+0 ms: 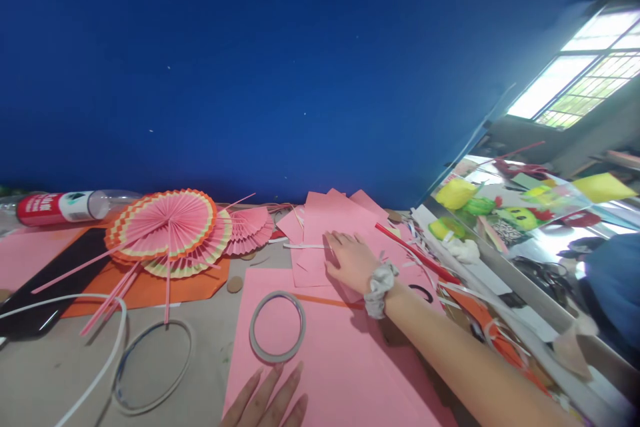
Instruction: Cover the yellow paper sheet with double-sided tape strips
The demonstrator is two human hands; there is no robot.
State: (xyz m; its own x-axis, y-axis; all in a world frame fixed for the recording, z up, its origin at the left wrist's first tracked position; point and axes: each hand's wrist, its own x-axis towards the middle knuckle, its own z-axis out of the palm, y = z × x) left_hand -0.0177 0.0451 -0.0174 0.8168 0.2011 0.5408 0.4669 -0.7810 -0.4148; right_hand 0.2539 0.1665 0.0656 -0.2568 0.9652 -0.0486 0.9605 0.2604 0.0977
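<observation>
My right hand [350, 259] reaches forward and lies flat, fingers stretched out, on a stack of pink paper sheets [330, 223]. A grey scrunchie [379, 288] sits on that wrist. My left hand [267, 403] shows at the bottom edge, fingers spread flat on a large pink sheet [340, 360]. A grey tape ring [277, 325] lies on that sheet just beyond the left fingertips. Neither hand holds anything.
Pleated pink paper fans [170, 227] on sticks lie on orange paper [150, 287] at the left. A red-labelled plastic bottle [65, 207] lies behind them. A wire ring [153, 367] and white tube [100, 353] are near left. A red stick [415, 253], scraps and a glass panel [505, 213] crowd the right.
</observation>
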